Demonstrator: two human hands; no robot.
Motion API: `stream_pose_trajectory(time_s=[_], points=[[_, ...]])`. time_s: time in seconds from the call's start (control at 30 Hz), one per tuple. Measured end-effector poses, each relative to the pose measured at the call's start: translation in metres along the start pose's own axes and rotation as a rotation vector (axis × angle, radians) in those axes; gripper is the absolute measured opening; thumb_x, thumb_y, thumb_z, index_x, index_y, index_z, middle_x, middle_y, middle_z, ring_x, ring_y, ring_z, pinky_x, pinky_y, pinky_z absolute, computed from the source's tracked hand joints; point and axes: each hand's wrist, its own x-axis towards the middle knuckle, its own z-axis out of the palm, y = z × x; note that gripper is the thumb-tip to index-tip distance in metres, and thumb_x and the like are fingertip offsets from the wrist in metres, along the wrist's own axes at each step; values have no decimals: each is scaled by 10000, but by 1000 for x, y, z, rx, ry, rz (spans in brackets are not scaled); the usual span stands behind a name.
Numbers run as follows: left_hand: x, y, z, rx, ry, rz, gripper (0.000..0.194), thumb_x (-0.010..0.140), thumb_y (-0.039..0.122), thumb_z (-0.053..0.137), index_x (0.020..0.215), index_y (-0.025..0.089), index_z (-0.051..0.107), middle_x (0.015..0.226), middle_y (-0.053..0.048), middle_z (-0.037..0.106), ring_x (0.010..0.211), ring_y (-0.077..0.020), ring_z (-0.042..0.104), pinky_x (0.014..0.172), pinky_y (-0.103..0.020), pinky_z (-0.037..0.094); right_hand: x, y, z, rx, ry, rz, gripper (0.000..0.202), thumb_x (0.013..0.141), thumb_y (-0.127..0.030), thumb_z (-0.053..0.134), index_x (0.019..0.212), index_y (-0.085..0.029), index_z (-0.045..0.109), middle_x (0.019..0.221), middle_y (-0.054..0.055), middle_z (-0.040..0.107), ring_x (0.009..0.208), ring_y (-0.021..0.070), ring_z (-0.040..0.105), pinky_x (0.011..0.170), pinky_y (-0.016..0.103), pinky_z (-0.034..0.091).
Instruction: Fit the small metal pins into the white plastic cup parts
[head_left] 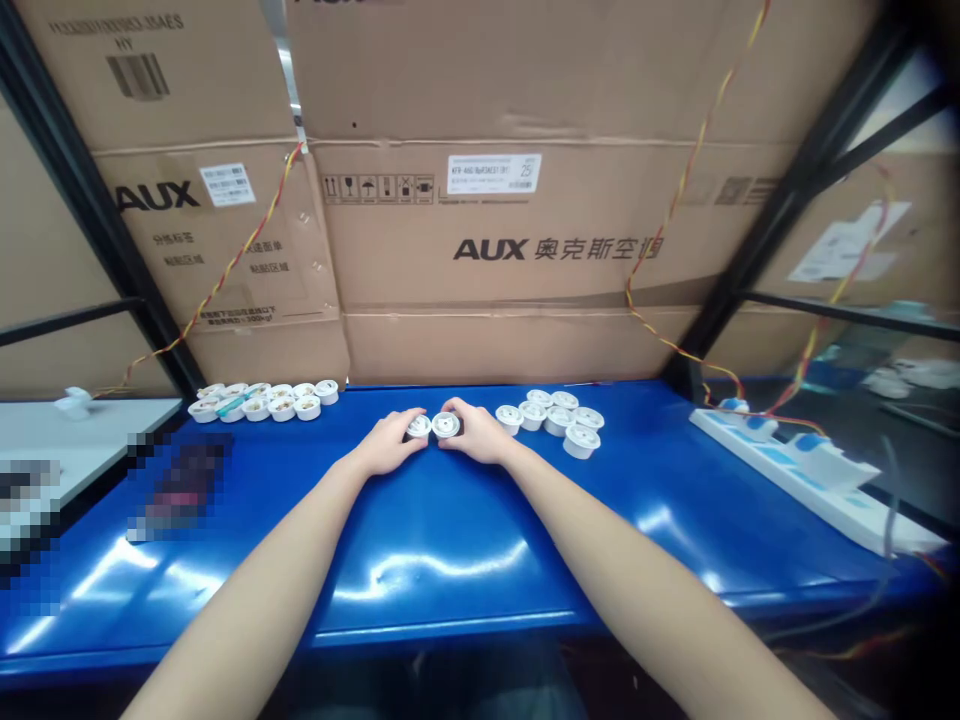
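Note:
Both arms reach out over the blue tabletop point(442, 540). My left hand point(391, 443) has its fingers closed around a small round white cup-like piece point(418, 427). Right beside it, my right hand point(480, 432) grips a second white round piece point(445, 425). The two pieces sit side by side between the hands, at or just above the table surface. To the right of my right hand stands a loose group of several similar white round pieces point(582, 441). Farther left, several more are lined up in rows point(281, 408), with brownish bits visible in some.
Cardboard boxes point(555, 270) form a wall behind the table. A white power strip point(795, 480) with plugs lies at the right edge. Twisted red-yellow wires point(247, 245) hang down on both sides. A blurred dark object point(187, 480) lies at left. Black metal posts point(780, 190) flank the table.

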Motion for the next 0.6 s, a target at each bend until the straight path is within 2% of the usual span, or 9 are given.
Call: stream_pose_trajectory(time_s=[0.07, 0.13, 0.3, 0.4, 0.6], points=[[1, -1, 1, -28, 26, 31, 575, 851, 388, 593, 1384, 202, 486, 1418, -105, 532, 1285, -299, 491, 1085, -449, 373, 0, 0, -1, 12, 4, -21, 435, 665, -263, 765, 1060, -243, 584, 932, -9, 687, 848, 189, 626, 706, 270, 424], [2, -3, 1, -70, 54, 42, 585, 801, 375, 655, 1343, 198, 527, 1396, -95, 556, 1273, -287, 512, 1081, -417, 391, 1, 1, -2, 13, 2, -39, 413, 662, -243, 763, 1043, -242, 603, 946, -13, 692, 855, 185, 630, 717, 271, 427], [4, -5, -3, -159, 127, -7, 468, 688, 370, 750, 1121, 222, 649, 1153, -33, 700, 1059, -246, 644, 932, -341, 493, 2, 5, -3, -12, -14, -31, 395, 650, -270, 781, 1020, -236, 648, 968, -6, 704, 868, 190, 635, 726, 276, 435], [3, -4, -3, -168, 133, -17, 408, 690, 384, 749, 1060, 232, 667, 1098, -14, 716, 1012, -232, 656, 886, -323, 500, 2, 5, -4, -25, -24, -15, 410, 658, -309, 782, 1042, -241, 652, 996, 1, 707, 884, 197, 638, 736, 285, 444], [1, 0, -2, -125, 130, -8, 392, 732, 393, 712, 1087, 238, 655, 1118, -18, 715, 1029, -246, 654, 901, -346, 490, 0, 1, -3, -36, -45, -40, 405, 668, -322, 777, 1049, -259, 654, 1021, 0, 711, 914, 206, 645, 764, 296, 448]])
